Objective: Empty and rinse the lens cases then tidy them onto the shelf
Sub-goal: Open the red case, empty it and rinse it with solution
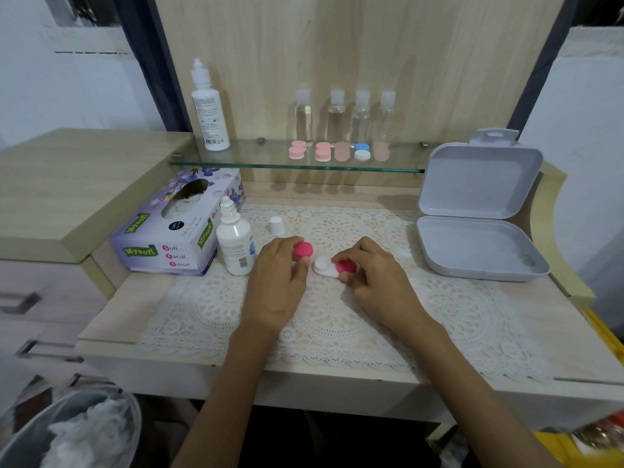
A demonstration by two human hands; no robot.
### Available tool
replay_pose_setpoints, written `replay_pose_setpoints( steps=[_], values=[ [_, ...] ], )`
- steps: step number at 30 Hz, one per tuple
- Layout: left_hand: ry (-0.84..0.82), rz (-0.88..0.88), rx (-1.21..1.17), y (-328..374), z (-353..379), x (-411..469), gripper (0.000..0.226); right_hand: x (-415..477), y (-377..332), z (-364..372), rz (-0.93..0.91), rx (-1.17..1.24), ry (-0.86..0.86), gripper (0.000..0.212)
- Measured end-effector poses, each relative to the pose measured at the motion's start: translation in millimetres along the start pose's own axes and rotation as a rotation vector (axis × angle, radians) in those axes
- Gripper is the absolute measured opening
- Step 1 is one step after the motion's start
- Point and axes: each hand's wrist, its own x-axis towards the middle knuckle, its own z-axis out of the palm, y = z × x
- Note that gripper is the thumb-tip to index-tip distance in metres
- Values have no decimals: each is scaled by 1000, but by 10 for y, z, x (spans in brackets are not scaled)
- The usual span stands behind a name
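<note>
– While your left hand (277,282) pinches the loose cap (303,250), where's the case (324,265)?
– On the mat (337,319), between your hands, long axis left-right. Right hand (374,278) nearer, fingers curled round its second cap (347,266).

White lens case (326,269) lay flat on the counter (135,292), left well uncapped, pink cap (303,250) raised just left of it, second pink cap (346,266) sat on the right well, five more cases (323,152) lined the glass shelf (236,162)

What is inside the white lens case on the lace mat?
In the lens case, the uncapped well looks plain white, contents unclear. The other well is covered by a pink cap pinched by the right hand.
</note>
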Motion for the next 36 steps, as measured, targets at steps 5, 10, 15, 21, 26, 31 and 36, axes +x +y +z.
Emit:
replay_pose_setpoints(
  steps=[5,10,15,21,26,31,36],
  values=[
    [11,-35,84,-11,24,17,28,3,7,9,-6,-9,6,25],
    [-7,-45,113,2,23,12,36,0,17,13,-12,-10,5,25],
    [-46,100,15,48,-19,-11,43,6,14,19,-14,-5,6,26],
    [-62,222,115,26,9,13,47,7,24,24,-15,-1,8,25],
    [-52,243,110,-6,22,28,39,8,16,17,3,6,0,26],
    [-15,265,98,-19,41,35,27,7,-9,9,40,15,20,28],
    [15,272,95,-11,40,27,26,22,3,-3,92,-18,47,33]
  ],
)
